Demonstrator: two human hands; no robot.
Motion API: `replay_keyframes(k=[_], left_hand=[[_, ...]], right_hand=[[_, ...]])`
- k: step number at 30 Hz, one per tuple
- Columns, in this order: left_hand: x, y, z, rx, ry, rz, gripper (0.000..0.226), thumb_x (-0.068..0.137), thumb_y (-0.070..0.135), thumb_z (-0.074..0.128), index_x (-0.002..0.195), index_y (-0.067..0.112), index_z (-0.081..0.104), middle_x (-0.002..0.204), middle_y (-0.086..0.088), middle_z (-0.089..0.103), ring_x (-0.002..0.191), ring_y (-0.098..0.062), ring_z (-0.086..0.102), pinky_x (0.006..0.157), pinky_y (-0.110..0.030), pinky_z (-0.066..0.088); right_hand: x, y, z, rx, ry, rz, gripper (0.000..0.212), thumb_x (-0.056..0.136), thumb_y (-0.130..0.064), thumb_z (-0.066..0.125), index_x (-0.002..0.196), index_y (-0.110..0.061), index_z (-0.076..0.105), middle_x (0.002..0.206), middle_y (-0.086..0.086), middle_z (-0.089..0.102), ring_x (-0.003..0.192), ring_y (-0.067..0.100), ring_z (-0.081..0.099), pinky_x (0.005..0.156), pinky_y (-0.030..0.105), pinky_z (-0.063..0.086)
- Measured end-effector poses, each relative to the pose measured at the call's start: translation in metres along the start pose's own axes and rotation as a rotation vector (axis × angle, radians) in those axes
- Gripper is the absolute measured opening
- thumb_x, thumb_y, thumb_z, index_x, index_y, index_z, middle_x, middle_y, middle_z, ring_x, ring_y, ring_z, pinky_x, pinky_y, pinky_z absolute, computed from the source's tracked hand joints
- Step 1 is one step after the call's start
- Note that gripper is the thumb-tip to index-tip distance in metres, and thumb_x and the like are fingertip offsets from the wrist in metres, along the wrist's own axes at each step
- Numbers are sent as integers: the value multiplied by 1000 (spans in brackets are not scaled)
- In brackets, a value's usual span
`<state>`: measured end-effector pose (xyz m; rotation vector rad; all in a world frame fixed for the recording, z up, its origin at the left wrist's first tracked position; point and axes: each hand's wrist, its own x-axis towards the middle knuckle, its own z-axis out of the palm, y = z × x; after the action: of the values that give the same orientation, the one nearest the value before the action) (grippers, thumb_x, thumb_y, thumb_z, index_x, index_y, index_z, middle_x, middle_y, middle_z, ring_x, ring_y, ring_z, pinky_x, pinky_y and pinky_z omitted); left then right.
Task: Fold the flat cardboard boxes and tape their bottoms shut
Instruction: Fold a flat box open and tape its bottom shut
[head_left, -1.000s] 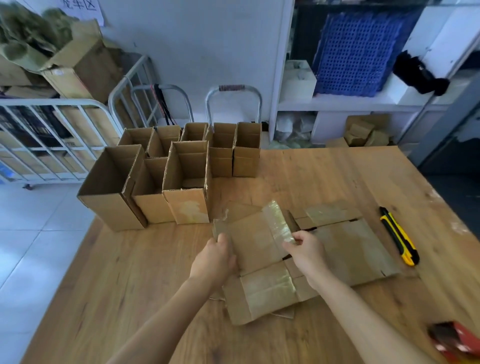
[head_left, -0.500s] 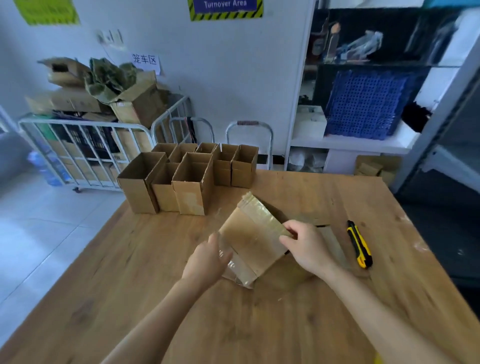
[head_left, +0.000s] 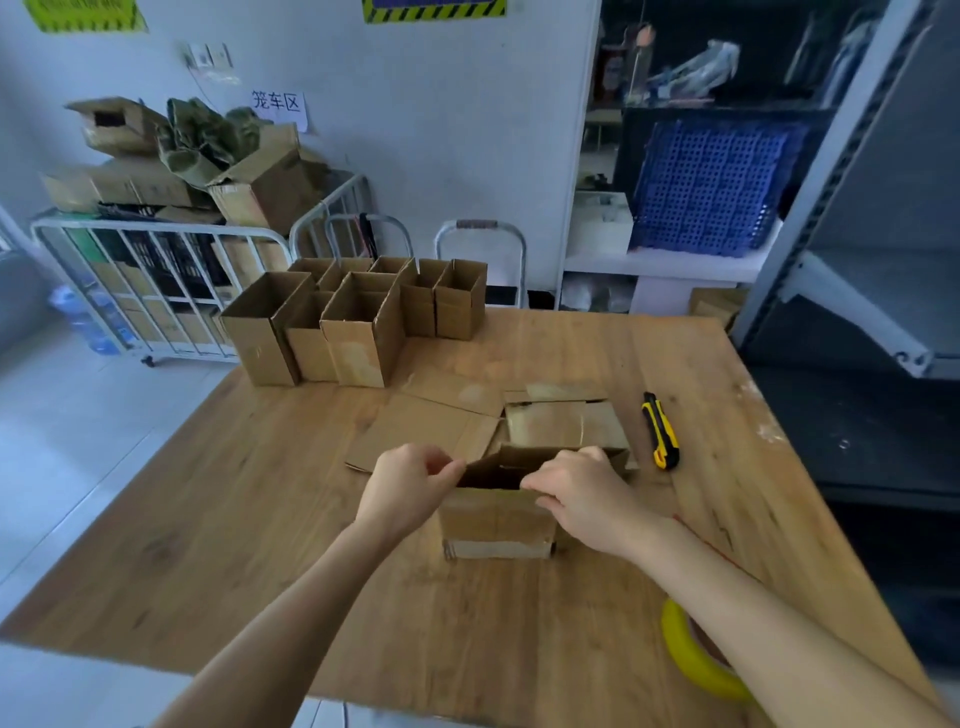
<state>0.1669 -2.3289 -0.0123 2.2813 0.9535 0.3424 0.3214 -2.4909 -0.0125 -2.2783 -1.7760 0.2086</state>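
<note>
The box (head_left: 496, 512) stood in the centre of the frame, on the table (head_left: 249, 519), and its upper end was open. Half a second before, it was only a flat piece held tilted in the air between the hands. Now it was opened into a square tube and set down. So the folding step looked nearly done for this box, but its flaps were not closed and no tape was on them yet, as I judge it.

The left hand (head_left: 410, 486) was at the upper left corner of the box, with fingers curled and pinching the rim. The right hand (head_left: 582, 493) was on the near right part of the rim, fingers curled over the edge and gripping it. The dark opening lay between the two hands.

Just behind the box lay more flat boxes (head_left: 563, 423). A knife (head_left: 660, 431) lay right of them. A tape roll (head_left: 685, 654) was at the lower right, partly hidden by the right arm. Folded boxes (head_left: 358, 332) stood grouped at the upper left of the table.
</note>
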Motion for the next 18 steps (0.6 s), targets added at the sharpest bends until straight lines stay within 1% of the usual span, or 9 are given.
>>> replay_keyframes(k=[2, 4, 6, 8, 10, 13, 15, 16, 18], left_hand=[[6, 2, -2, 59, -12, -8, 18, 93, 33, 57, 86, 21, 70, 76, 5, 66, 70, -9, 64, 66, -28, 59], [12, 3, -5, 196, -43, 25, 19, 94, 27, 54, 89, 17, 69, 79, 4, 67, 74, -11, 65, 70, -32, 59], [12, 3, -5, 321, -67, 64, 21, 97, 24, 49, 92, 14, 67, 81, 2, 66, 75, -14, 64, 71, -34, 59], [12, 0, -3, 357, -45, 63, 22, 99, 23, 45, 91, 12, 63, 81, 0, 64, 74, -16, 62, 70, -35, 58], [14, -2, -5, 356, 45, 29, 19, 99, 20, 46, 89, 11, 60, 81, -1, 60, 72, -17, 60, 70, -37, 56], [18, -1, -11, 324, 157, -15, 10, 97, 14, 51, 89, 9, 56, 83, -3, 58, 71, -18, 57, 65, -31, 54], [18, 2, -12, 339, 163, -13, 4, 95, 12, 56, 92, 10, 55, 88, -4, 58, 73, -16, 57, 64, -25, 50], [17, 2, -12, 348, 150, -5, 3, 94, 12, 57, 94, 10, 54, 90, -3, 58, 75, -15, 56, 65, -24, 50], [16, -2, -8, 345, 105, 32, 3, 96, 13, 54, 97, 9, 54, 92, -2, 56, 78, -14, 55, 69, -25, 50]], right_hand=[[-8, 2, 2, 0, 21, -16, 27, 99, -16, 51, 120, -25, 66, 113, -7, 67, 112, 17, 51, 100, 37, 28], [-15, 4, 5, 42, 62, -27, 24, 94, -11, 58, 110, -23, 72, 103, -6, 70, 106, 20, 55, 97, 40, 30], [-21, 7, 10, 51, 135, -33, 23, 85, -6, 67, 99, -23, 75, 91, -7, 71, 99, 21, 59, 97, 47, 35], [-24, 8, 16, 47, 213, -12, 24, 80, -5, 74, 93, -25, 76, 89, -9, 71, 100, 19, 61, 101, 50, 33], [-25, 6, 18, 57, 275, 11, 24, 77, -6, 77, 90, -26, 76, 93, -10, 72, 106, 21, 60, 103, 51, 27], [-24, 3, 18, 91, 275, 38, 23, 75, -1, 77, 89, -20, 76, 106, 0, 70, 117, 33, 55, 100, 54, 34], [-23, -1, 18, 136, 236, 64, 21, 80, 2, 72, 93, -14, 76, 120, 10, 64, 128, 38, 45, 103, 43, 31], [-23, -4, 18, 155, 219, 77, 20, 84, 1, 69, 97, -13, 75, 128, 12, 59, 134, 36, 39, 106, 37, 26], [-23, -10, 21, 195, 178, 105, 23, 92, -4, 61, 109, -13, 73, 142, 6, 49, 143, 24, 26, 111, 27, 16]])
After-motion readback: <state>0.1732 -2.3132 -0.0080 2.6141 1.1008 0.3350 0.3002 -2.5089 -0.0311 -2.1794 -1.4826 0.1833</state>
